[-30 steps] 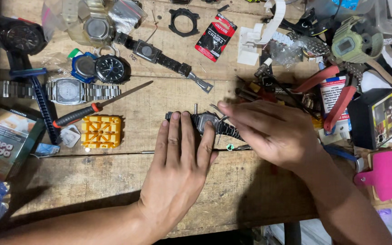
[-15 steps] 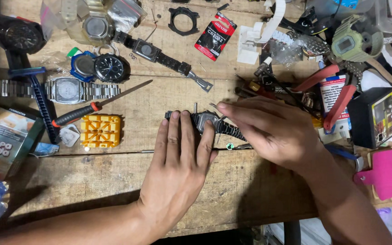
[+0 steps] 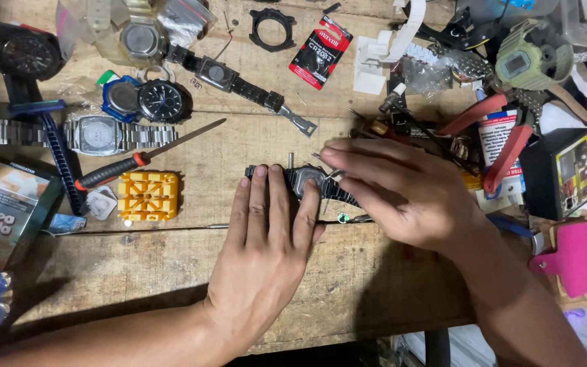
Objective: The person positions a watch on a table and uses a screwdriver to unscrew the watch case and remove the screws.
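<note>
While my left hand (image 3: 266, 245) lies flat with its fingers pressed down on the dark digital watch (image 3: 305, 180), my right hand (image 3: 402, 194) comes in from the right above it.

My left palm rests on the wooden bench (image 3: 171, 272), wrist toward me, four fingers straight and close together across the strap and case. My right hand is knuckles up, fingers bunched over the watch's right end around a thin metal tool (image 3: 324, 161); I cannot tell how tightly they pinch it. Left of my hold sits an orange plastic block (image 3: 148, 196), with a red-handled screwdriver (image 3: 137, 162) just beyond it, and red-handled pliers (image 3: 501, 136) lie beyond my right knuckles.
</note>
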